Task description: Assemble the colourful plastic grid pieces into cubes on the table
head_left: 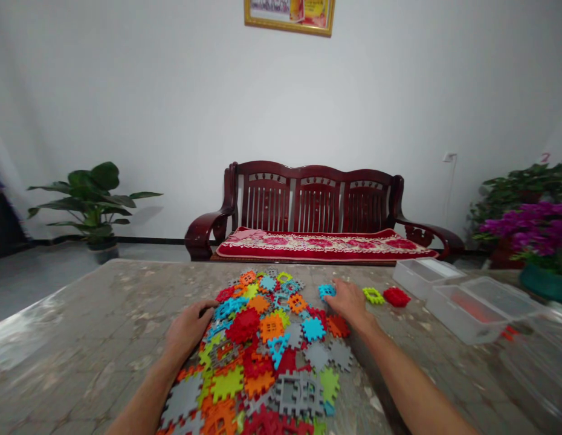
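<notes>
While hands (pixel 188 329) flank toothed pieces (pixel 272 327), framed lettering (pixel 314 8) is illegibly blurred.

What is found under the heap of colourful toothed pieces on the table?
The heap lies on the table, whose greyish patterned surface shows around its edges. Pieces overlap, so many lower ones show only partly; whatever lies beneath the middle is covered.

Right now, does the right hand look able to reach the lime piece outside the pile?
Probably yes: the lime piece lies close beside the right hand, with no other piece visible between them.
</notes>
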`<state>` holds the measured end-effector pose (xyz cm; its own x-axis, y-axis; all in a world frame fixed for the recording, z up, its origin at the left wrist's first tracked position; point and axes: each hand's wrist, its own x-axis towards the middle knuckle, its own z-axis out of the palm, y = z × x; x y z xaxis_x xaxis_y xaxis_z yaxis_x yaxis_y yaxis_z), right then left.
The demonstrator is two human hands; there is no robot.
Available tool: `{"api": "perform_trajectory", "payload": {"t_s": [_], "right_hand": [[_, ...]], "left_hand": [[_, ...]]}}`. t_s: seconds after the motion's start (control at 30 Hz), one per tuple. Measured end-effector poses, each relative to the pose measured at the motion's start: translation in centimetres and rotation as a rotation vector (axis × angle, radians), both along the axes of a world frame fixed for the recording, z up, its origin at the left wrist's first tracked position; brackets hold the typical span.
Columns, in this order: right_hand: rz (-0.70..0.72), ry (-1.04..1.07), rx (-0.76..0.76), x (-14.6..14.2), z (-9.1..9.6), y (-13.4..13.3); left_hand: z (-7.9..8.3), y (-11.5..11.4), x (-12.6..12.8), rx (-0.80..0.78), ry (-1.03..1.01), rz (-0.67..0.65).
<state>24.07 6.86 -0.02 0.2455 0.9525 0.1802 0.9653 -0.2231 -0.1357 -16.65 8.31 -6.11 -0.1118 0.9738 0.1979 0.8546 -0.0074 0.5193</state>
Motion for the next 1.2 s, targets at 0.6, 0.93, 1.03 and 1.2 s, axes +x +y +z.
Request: {"api": "perform_trajectory", "payload": {"t_s": [0.6, 0.93, 1.03, 1.2], "right_hand": [[0.689, 0.362, -0.115, -0.2, -1.3, -4.3], [0.713, 0.209, -0.092, -0.6, -1.2, -4.9], [0.705, 0.204, -0.071, -0.8, -1.2, -5.0], [0.561, 0.304, 0.039, -0.5, -1.2, -4.4]], "left_hand": [[0.0, 0.1, 0.0, -0.01, 0.009, 0.0], [0.0, 0.0, -0.1, -0.018, 0.007, -0.024], [-0.1, 0.0, -0.1, 0.0, 0.005, -0.026], [-0.1, 0.0, -0.1, 0.003, 0.001, -0.014]]}}
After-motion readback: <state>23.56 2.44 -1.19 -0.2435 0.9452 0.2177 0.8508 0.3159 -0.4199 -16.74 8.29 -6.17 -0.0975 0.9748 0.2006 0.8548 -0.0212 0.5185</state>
